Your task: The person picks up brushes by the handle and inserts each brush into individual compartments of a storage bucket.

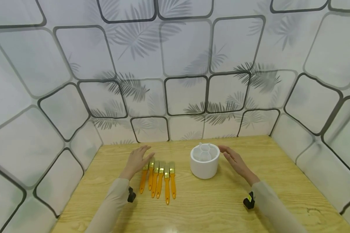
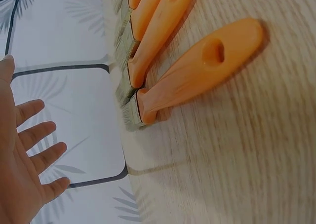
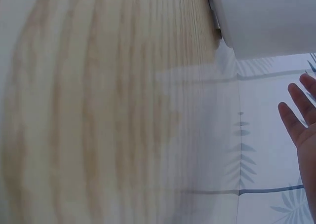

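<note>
Several paintbrushes (image 1: 167, 189) with orange handles lie side by side on the table, bristles away from me. Over the bristle end at the left of the row hovers my left hand (image 1: 135, 161), its fingers extended and holding nothing. In the left wrist view, that hand (image 2: 22, 169) has its fingers spread, apart from the nearest paintbrush (image 2: 197, 73). A round white container (image 1: 204, 169) with a compartmented inside stands upright to the right of the brushes. My right hand (image 1: 236, 161) is at the container's right side, fingers extended; whether the fingertips touch it I cannot tell.
The wood-grain table (image 1: 210, 207) meets a patterned wall covering (image 1: 186, 97) at the back and on both sides. A small black device (image 1: 131, 195) is at the left wrist and another black device (image 1: 249, 201) at the right wrist.
</note>
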### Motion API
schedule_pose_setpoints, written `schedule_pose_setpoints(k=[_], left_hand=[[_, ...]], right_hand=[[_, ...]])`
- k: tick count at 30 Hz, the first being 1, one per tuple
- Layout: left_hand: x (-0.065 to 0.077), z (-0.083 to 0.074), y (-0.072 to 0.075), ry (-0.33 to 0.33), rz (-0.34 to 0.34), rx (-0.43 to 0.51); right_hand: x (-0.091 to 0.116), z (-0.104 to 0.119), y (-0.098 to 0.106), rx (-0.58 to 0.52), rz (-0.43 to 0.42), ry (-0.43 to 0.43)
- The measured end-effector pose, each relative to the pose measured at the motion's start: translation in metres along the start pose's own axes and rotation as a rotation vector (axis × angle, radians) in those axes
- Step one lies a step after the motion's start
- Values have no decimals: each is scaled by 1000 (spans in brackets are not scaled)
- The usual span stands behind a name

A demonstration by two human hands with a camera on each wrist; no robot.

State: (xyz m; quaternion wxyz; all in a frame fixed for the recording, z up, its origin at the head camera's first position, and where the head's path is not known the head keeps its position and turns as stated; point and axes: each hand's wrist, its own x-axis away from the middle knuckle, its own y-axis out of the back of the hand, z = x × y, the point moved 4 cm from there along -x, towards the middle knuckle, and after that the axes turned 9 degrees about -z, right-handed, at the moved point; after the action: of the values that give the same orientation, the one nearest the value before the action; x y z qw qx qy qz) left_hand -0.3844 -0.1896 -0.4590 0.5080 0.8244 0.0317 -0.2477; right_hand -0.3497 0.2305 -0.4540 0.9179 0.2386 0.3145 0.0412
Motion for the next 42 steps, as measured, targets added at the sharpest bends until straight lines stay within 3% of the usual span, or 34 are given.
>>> schedule_pose_setpoints(k=[23,34,42], left_hand=[[5,4,1,64,-3,105],[11,9,-1,148,-2,194],[14,13,-3,181,-10,226]], right_hand=[[9,-1,-1,-39,-21,-128],[14,-42,-7,-69,-14,-106],[16,-48,-8,-107,-21,-112]])
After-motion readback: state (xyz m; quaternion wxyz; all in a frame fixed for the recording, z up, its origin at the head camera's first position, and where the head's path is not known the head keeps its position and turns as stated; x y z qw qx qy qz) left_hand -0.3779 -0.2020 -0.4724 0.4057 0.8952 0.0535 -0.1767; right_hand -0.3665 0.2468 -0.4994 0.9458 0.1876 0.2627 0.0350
